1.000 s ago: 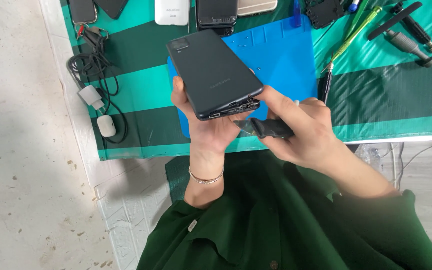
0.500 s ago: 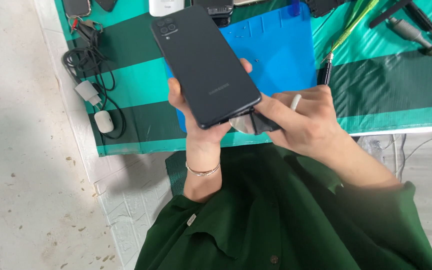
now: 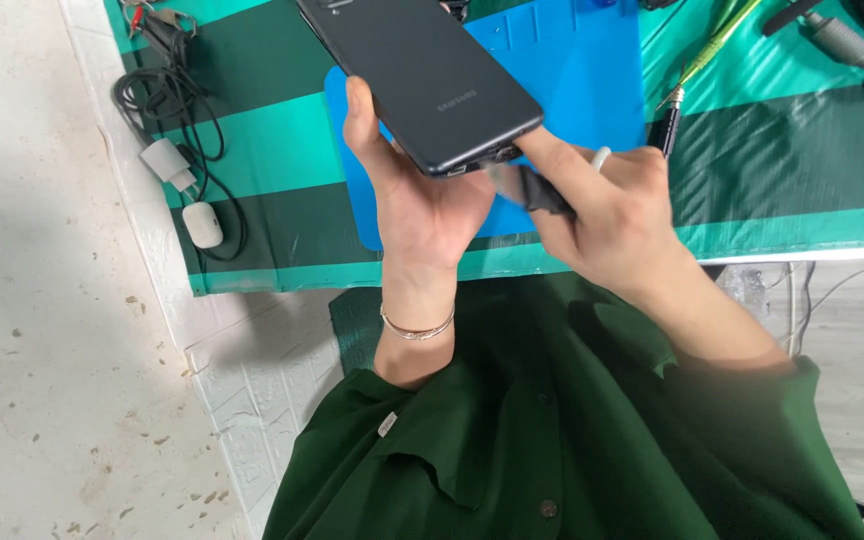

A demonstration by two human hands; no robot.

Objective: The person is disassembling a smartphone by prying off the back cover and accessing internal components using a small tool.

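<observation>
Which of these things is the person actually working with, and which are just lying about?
In use: dark phone, held back-up in the left hand; small dark tool in the right hand, at the phone's bottom edge.

Lying about: blue mat, white charger and cable, green pen-like tool, grey tools.

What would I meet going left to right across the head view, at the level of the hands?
White charger plug with black cable → left hand holding the dark phone → small dark tool → right hand → black-tipped pen tool on the green striped cloth.
</observation>
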